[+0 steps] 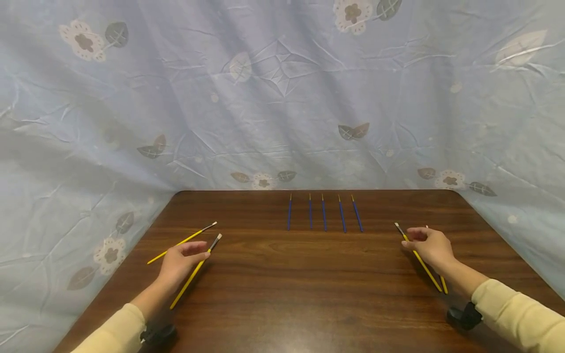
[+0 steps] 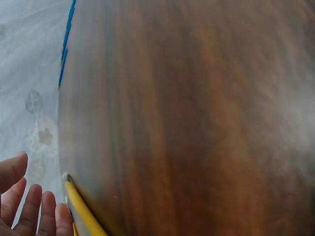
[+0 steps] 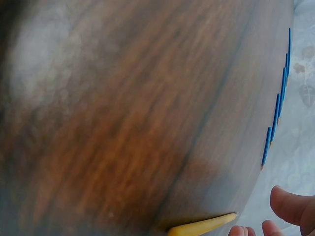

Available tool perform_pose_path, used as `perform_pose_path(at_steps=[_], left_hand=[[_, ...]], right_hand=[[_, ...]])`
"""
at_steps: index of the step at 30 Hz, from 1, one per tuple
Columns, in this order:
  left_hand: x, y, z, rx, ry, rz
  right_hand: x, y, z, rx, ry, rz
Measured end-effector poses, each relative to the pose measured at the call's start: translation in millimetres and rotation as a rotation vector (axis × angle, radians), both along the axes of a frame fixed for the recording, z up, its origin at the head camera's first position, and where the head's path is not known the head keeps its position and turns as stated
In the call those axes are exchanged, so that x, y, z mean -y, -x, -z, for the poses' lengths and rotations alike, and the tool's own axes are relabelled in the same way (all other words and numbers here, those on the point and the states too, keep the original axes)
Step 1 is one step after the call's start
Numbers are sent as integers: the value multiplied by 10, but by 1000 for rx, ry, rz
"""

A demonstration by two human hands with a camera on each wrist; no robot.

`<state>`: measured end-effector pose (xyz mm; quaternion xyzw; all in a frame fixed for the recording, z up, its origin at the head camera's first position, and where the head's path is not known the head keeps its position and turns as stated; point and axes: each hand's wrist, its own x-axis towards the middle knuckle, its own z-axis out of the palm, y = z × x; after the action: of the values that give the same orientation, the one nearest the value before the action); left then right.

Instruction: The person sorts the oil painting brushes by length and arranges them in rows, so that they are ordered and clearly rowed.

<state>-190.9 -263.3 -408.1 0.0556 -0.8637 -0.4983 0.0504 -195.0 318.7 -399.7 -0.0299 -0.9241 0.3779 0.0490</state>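
Note:
My left hand [image 1: 176, 264] hovers over the left side of the table, its thumb by a yellow-handled paintbrush [image 1: 190, 280]. In the left wrist view the thumb and fingers are spread apart, with the brush [image 2: 83, 209] beside them, ungripped. A second yellow paintbrush [image 1: 194, 236] lies just beyond this hand. My right hand [image 1: 434, 250] is over another yellow paintbrush [image 1: 428, 271], partly covering it. The right wrist view shows this thumb apart from the fingers, the brush [image 3: 202, 226] outside them. One more yellow paintbrush [image 1: 444, 285] is mostly hidden under the right hand.
Several thin blue-handled paintbrushes [image 1: 324, 215] lie side by side near the far edge of the brown wooden table [image 1: 282, 274]. A pale flowered cloth [image 1: 282, 122] hangs behind and around the table. Each wrist carries a dark camera mount.

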Motion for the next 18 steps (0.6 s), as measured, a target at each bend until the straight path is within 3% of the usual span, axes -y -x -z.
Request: perform_pose_path(at_steps=[10, 18], left_hand=[[34, 24, 127, 16, 11, -32], [32, 37, 168, 37, 22, -16]], right_hand=[[-3, 7, 40, 31, 24, 10], [-33, 25, 94, 31, 8, 48]])
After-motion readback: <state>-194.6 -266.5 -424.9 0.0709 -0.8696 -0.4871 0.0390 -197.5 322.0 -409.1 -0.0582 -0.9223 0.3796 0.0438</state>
